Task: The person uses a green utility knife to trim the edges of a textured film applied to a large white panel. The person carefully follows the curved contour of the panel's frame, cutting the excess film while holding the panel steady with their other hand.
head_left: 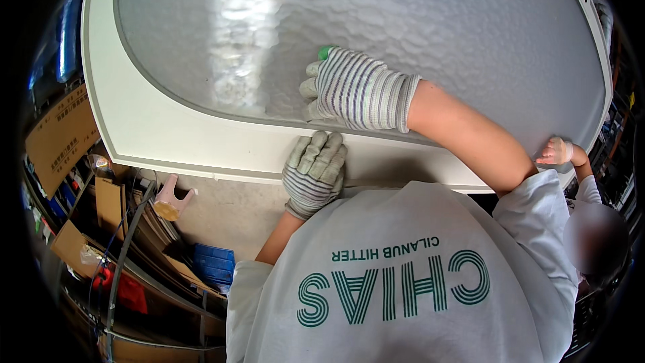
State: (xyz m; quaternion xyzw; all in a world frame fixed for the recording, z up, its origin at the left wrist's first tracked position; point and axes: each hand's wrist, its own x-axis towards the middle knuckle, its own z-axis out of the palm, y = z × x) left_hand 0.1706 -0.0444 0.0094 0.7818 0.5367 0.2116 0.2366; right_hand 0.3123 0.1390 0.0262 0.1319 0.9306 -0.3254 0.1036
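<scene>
A large panel lies in front of me, with rippled frosted glass point(430, 33) set in a white frame point(181, 134). My left hand point(314, 171), in a grey-coated striped glove, rests flat on the near frame edge with its fingers stretched out. Over the glass near that edge, my right hand point(359, 87) wears a matching glove and is closed, its fingers curled under. A small green bit point(324, 52) shows at its top finger; whether this is part of the glove or a held thing, I cannot make out. The palm side is hidden.
At the right, another person's bare hand point(556, 151) touches the panel's edge. A pink stool point(173, 199) stands on the concrete floor point(225, 212) at the left. Flat cardboard point(64, 138), a blue bundle point(213, 265) and a red bag point(131, 292) crowd the left side.
</scene>
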